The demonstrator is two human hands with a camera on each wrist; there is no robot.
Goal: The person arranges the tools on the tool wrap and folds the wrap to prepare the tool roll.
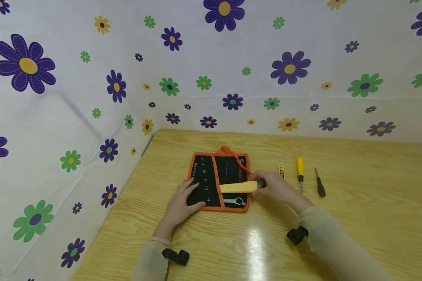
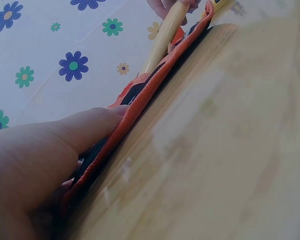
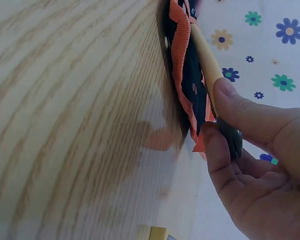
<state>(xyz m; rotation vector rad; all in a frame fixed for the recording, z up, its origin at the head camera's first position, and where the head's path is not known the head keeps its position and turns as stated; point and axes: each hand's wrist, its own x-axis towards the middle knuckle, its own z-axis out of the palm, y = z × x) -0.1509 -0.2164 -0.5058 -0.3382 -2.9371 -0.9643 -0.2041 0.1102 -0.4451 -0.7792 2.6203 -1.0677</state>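
Observation:
A black tool pouch [image 1: 200, 181] with orange trim lies unfolded on the table, its pocket marked with sizes. My left hand [image 1: 181, 199] rests on its left part, fingers spread; the thumb [image 2: 97, 127] lies across the orange edge. My right hand [image 1: 272, 187] pinches the dark grey end of a long yellow-handled tool [image 1: 235, 187] between thumb [image 3: 240, 102] and fingers. The tool's other end is hidden in the pocket, so its kind cannot be told. Below it, a ring wrench [image 1: 237, 201] sticks out of the same pocket.
Right of the pouch lie a small yellow item [image 1: 281, 171], a yellow-handled screwdriver [image 1: 300, 168] and a black-handled screwdriver [image 1: 320, 187]. An orange strap [image 1: 226, 149] loops from the pouch's top edge. A flowered cloth [image 1: 253, 86] hangs behind the wooden table [image 1: 372, 187].

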